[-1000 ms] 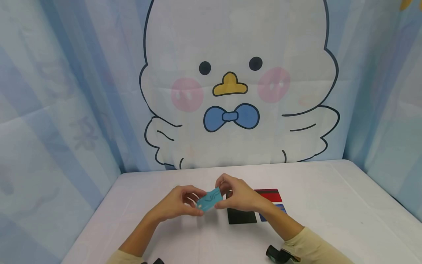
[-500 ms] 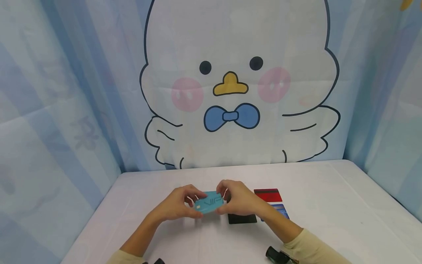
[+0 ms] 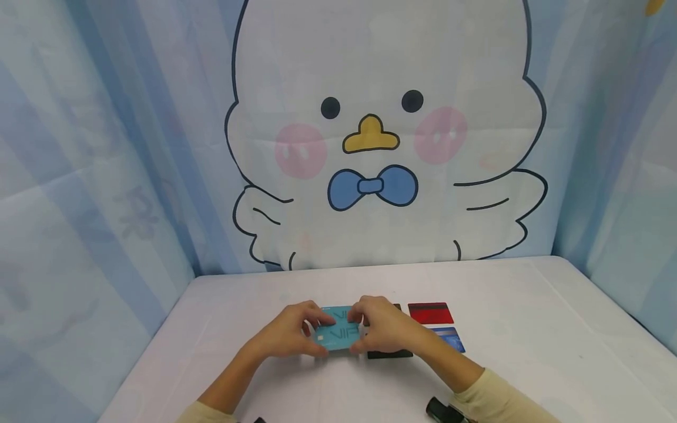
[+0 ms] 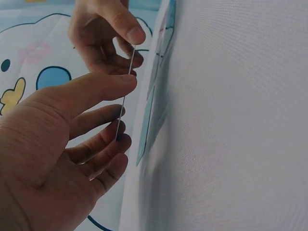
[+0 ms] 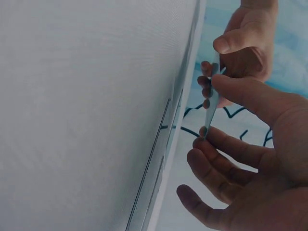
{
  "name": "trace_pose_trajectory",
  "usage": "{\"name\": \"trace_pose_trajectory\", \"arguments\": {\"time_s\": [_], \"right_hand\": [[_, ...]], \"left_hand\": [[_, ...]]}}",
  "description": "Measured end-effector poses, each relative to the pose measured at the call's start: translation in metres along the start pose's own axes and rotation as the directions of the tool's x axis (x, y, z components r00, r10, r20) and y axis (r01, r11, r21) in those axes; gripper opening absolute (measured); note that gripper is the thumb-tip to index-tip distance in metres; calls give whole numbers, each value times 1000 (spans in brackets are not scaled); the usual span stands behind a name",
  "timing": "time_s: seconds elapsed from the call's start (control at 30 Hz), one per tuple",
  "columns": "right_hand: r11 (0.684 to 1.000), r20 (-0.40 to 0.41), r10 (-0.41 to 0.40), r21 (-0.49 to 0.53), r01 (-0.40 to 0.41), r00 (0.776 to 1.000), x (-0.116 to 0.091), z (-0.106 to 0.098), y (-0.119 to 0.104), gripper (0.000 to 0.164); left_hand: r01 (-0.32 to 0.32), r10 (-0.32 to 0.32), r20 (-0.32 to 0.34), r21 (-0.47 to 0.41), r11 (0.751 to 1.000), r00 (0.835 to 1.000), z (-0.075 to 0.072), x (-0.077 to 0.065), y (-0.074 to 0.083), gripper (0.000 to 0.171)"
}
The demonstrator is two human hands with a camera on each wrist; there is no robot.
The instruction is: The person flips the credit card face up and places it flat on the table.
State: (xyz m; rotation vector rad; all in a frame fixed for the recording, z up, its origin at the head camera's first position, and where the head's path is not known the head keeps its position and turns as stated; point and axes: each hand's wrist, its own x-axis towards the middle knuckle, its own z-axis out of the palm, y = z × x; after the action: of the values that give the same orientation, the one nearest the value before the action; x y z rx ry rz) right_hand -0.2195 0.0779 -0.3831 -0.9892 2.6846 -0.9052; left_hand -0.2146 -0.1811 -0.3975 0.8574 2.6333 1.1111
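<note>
A teal card (image 3: 337, 337) with "VIP" lettering is held between both hands, just above the table. My left hand (image 3: 294, 329) pinches its left end between thumb and fingers. At the right end, my right hand (image 3: 382, 325) pinches it the same way. A second teal card (image 3: 331, 309) with similar lettering lies on the table beneath, mostly covered in the head view. The left wrist view shows the held card (image 4: 123, 102) edge-on, apart from the teal card (image 4: 146, 127) on the white surface. In the right wrist view the held card (image 5: 210, 115) is also nearly edge-on.
To the right lie a red card (image 3: 431, 315) with a dark stripe and a blue card (image 3: 451, 339). Dark cards (image 3: 390, 355) are partly hidden under my right hand. A black device (image 3: 443, 410) sits by the right sleeve. A patterned curtain (image 3: 370, 235) stands behind the white table (image 3: 529, 329).
The held card has come down and turned from tilted to nearly level with the table's front. Both hands have lowered slightly, and the second teal card now shows behind it.
</note>
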Motion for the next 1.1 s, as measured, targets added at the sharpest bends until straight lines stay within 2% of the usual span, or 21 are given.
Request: {"name": "trace_pose_trajectory", "arguments": {"time_s": [0.1,0.2,0.33,0.5,0.77,0.93,1.1], "right_hand": [[1000,11,6,-14,-6,1000,0,1,0,41],[996,14,10,-83,-8,1000,2,2,-1,39],[975,22,4,-224,1,1000,4,2,-5,41],[951,37,8,-311,4,999,7,3,-9,41],[949,55,25,-314,-7,998,9,4,-11,41],[952,66,23,-307,-2,998,11,2,-10,41],[950,77,29,-314,-4,997,11,5,-11,41]], "left_hand": [[23,-23,11,36,999,1000,0,1,3,50],[42,-44,20,72,997,999,0,2,4,50],[49,-52,28,95,994,998,0,4,5,51],[51,-54,32,101,994,998,1,5,2,51],[29,-35,44,131,991,998,3,8,2,50],[42,-51,53,149,988,997,3,9,6,49],[61,-73,70,157,986,995,5,11,4,50]]}}
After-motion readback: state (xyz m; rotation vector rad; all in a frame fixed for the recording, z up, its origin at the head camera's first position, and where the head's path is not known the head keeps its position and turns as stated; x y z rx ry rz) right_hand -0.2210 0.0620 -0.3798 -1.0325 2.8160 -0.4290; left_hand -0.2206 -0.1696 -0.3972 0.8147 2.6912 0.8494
